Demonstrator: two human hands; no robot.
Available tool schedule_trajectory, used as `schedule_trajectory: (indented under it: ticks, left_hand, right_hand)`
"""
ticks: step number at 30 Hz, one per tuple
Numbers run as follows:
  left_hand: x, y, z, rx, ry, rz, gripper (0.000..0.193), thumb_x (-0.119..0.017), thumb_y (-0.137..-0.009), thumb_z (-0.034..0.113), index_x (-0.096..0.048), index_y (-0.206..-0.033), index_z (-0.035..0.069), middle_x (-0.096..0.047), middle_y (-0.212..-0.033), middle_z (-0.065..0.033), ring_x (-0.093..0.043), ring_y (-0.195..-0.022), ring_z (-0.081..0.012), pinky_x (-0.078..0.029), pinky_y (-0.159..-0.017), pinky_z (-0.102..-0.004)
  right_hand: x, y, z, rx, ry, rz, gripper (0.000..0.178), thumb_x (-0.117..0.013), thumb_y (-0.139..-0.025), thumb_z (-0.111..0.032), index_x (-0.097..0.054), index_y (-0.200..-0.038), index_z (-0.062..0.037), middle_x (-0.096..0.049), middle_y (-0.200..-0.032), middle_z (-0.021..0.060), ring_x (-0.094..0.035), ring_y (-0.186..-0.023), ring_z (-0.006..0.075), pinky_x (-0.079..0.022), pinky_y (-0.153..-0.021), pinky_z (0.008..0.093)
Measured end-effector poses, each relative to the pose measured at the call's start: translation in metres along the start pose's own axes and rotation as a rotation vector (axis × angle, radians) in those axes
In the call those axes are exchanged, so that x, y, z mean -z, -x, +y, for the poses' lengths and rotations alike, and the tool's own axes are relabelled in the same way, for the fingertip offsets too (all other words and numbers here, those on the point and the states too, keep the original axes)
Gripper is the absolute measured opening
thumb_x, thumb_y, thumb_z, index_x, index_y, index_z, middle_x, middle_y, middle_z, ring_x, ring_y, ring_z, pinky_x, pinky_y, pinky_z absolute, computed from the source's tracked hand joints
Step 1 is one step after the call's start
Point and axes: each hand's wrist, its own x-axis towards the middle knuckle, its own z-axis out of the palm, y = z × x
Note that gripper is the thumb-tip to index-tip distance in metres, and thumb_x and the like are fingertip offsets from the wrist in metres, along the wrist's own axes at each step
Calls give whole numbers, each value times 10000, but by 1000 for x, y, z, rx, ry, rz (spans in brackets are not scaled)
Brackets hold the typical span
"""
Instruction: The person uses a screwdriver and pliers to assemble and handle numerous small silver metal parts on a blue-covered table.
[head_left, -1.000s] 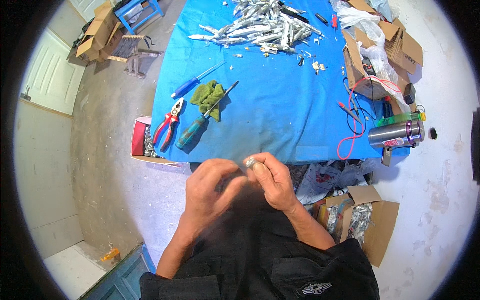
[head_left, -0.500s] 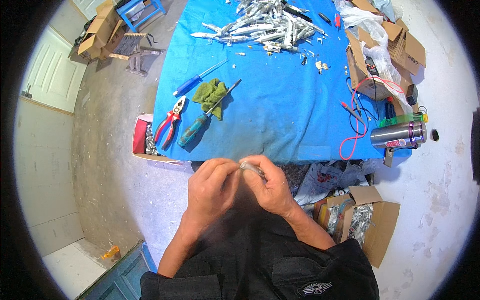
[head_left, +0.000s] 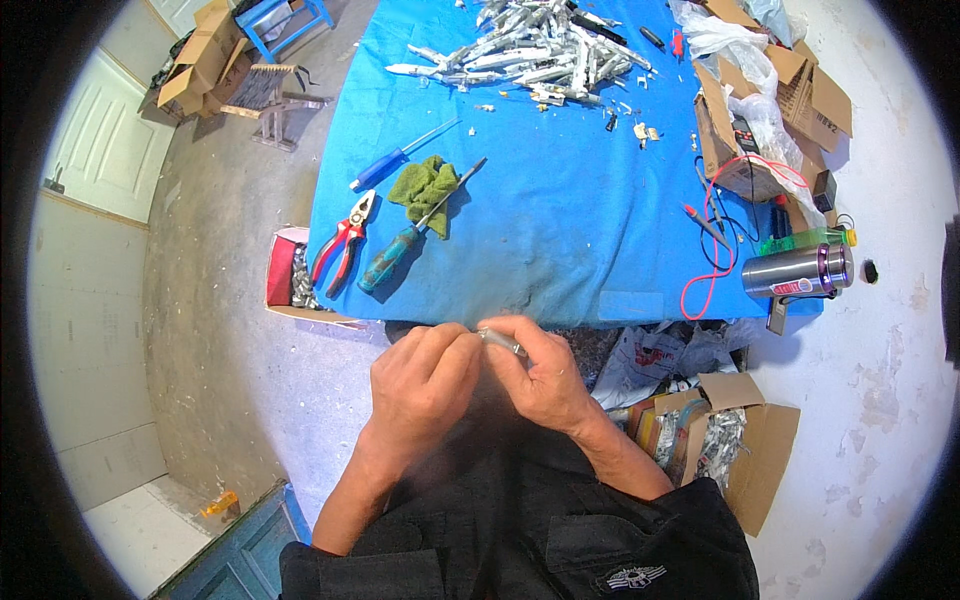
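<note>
Just off the table's near edge, my right hand (head_left: 548, 378) is closed around a small silvery-grey cylindrical piece (head_left: 504, 342), pinched between thumb and fingers. My left hand (head_left: 425, 375) is closed too, with its fingertips at the left end of that piece; its own fingers hide the exact grip. On the blue cloth beyond lie red-and-blue pliers (head_left: 343, 246), a teal-handled screwdriver (head_left: 390, 260) across a crumpled green rag (head_left: 420, 188), and a thinner blue screwdriver (head_left: 380, 170).
Many slim white-and-silver parts are heaped at the far side of the blue-covered table (head_left: 560, 220). At right stand a steel flask (head_left: 790, 271), red and black test leads (head_left: 712, 270) and cardboard boxes (head_left: 720, 130). An open carton (head_left: 760, 450) of scrap sits below; a red box (head_left: 285, 270) adjoins the left edge.
My left hand has turned slightly and shifted a little left and down, its fingers curling tighter. My right hand stays almost in place around the grey piece.
</note>
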Motion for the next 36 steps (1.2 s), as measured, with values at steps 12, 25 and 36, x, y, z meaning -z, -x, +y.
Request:
schedule_trajectory:
  ticks: [12, 25, 36]
  left_hand:
    - [-7, 10, -6, 49, 48, -12, 320, -770, -703, -104, -623, -951, 35, -654, -891, -122, -674, -769, -326, -552, -663, -409]
    - [-10, 14, -7, 99, 92, 23, 306, -778, -739, -110, -618, -959, 31, -647, -877, -110, -665, -728, -282, -554, -628, -378]
    - [6, 8, -7, 16, 73, -54, 234, -810, -813, -42, -721, -1019, 24, -748, -1025, -121, -733, -858, -303, -596, -719, -403]
  right_hand:
    - [3, 6, -4, -9, -22, -55, 289, -733, -1019, -116, -682, -1280, -5, -762, -989, 173, -737, -828, 224, -568, -723, 352]
    - [-3, 11, -6, -206, -303, -77, 279, -708, -1060, -152, -671, -1282, 12, -740, -1026, 33, -632, -910, 70, -530, -783, 267]
    - [3, 7, -11, -144, -114, -68, 254, -708, -1037, -106, -692, -1266, 2, -733, -932, 52, -638, -817, 80, -536, -712, 289]
